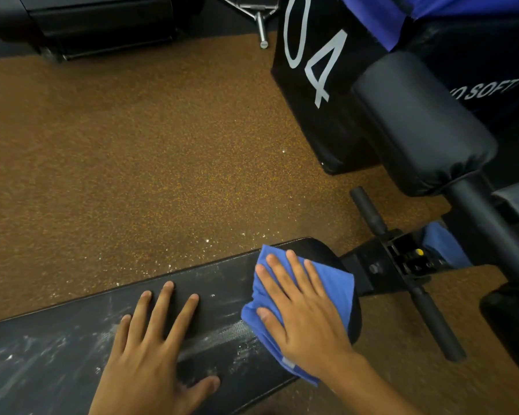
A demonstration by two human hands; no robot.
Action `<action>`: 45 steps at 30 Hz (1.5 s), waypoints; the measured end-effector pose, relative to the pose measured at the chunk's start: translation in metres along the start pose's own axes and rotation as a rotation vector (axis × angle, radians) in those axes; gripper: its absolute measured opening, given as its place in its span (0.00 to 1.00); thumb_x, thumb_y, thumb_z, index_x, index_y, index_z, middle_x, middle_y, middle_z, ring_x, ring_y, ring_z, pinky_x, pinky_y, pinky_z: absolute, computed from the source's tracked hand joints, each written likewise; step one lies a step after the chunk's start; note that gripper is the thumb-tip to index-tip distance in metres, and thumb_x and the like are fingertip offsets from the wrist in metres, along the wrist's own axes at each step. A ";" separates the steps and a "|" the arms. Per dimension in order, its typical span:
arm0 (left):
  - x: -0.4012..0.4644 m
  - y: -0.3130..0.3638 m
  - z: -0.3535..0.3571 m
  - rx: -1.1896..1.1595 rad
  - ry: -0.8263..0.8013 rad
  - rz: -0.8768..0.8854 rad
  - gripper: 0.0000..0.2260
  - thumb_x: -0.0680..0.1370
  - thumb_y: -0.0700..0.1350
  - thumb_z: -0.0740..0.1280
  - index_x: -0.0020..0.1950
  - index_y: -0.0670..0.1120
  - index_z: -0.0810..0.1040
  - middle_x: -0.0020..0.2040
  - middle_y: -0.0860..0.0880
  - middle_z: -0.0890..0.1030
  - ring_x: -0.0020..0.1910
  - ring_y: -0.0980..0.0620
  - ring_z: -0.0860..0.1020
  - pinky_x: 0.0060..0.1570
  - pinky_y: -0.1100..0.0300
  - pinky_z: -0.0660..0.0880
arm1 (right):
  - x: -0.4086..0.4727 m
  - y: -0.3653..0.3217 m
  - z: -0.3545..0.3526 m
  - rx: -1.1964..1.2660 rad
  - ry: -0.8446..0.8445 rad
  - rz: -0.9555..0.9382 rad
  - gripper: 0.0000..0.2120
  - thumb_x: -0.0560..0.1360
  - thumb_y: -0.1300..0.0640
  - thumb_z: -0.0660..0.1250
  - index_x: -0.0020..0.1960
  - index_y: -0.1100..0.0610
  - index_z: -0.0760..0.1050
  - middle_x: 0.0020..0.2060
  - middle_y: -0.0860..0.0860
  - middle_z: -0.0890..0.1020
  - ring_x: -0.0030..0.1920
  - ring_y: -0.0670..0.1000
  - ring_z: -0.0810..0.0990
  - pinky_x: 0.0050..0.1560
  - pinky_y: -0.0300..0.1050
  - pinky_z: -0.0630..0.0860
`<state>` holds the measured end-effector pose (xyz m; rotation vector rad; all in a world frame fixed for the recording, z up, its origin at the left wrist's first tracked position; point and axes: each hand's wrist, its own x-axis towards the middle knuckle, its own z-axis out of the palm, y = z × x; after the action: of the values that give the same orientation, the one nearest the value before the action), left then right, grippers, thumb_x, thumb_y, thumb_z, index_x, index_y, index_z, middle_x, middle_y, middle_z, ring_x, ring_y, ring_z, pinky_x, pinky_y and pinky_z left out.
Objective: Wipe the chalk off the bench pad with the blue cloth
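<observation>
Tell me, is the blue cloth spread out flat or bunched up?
Bunched up. The blue cloth lies in loose folds under the flat right hand at the bench pad's end, with doubled layers showing at its edges.

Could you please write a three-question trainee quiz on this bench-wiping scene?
1. True or false: the right hand presses the blue cloth flat on the bench pad.
2. Where does the left hand rest? A) on the floor B) on the pad C) on the cloth
3. Fill in: white chalk smears remain on the pad to the ___ of the cloth.

Key: 1 true; 2 B; 3 left.
</observation>
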<state>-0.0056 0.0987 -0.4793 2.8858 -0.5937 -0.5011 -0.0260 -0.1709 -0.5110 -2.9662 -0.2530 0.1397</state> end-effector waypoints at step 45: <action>0.001 -0.001 0.004 -0.026 0.008 0.010 0.56 0.52 0.78 0.67 0.76 0.52 0.70 0.79 0.43 0.66 0.74 0.34 0.68 0.64 0.36 0.66 | 0.095 -0.028 -0.012 0.026 0.024 0.135 0.20 0.82 0.40 0.51 0.51 0.49 0.78 0.50 0.48 0.84 0.53 0.56 0.78 0.61 0.58 0.68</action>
<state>-0.0056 0.0991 -0.4834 2.8576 -0.5957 -0.4923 0.0641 -0.1292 -0.5024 -2.9560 -0.0471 0.1228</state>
